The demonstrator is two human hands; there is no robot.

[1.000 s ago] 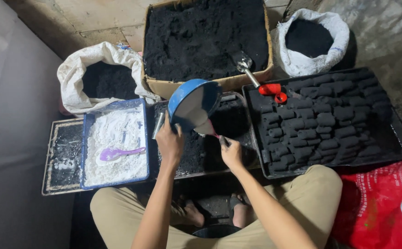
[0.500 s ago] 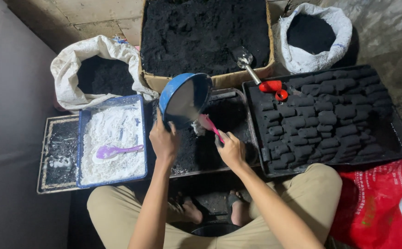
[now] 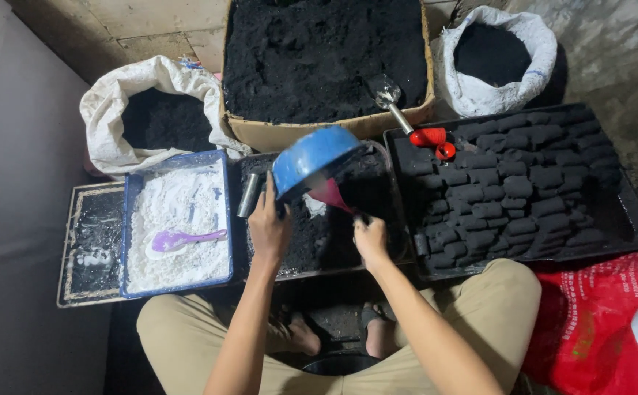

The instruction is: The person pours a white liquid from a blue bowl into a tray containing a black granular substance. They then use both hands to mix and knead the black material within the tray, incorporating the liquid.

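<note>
Right now a blue bowl (image 3: 313, 155) is tipped almost upside down above a dark tray (image 3: 399, 241) of black powder, its rim facing down and to the right. The left hand (image 3: 269, 227) grips it at the near left edge, fingers wrapped over the rim, forearm rising straight from the lap. Just right of it the right hand (image 3: 371, 241) is closed around the handle of a pink spoon (image 3: 331, 194), whose blade reaches up under the bowl's mouth. A small white lump lies on the powder between the two hands. A short metal tube (image 3: 248, 194) stands at the tray's left side, just beside the left hand. Further left sits a blue tray (image 3: 125, 241) of white powder with a purple spoon (image 3: 180, 239) lying in it. To the right a black tray (image 3: 629, 219) holds rows of black briquettes (image 3: 516, 186). On the far side stand a cardboard box (image 3: 260, 135) of black powder with a red-handled scoop (image 3: 406, 124), and two white sacks (image 3: 114, 110) of the same stuff
</note>
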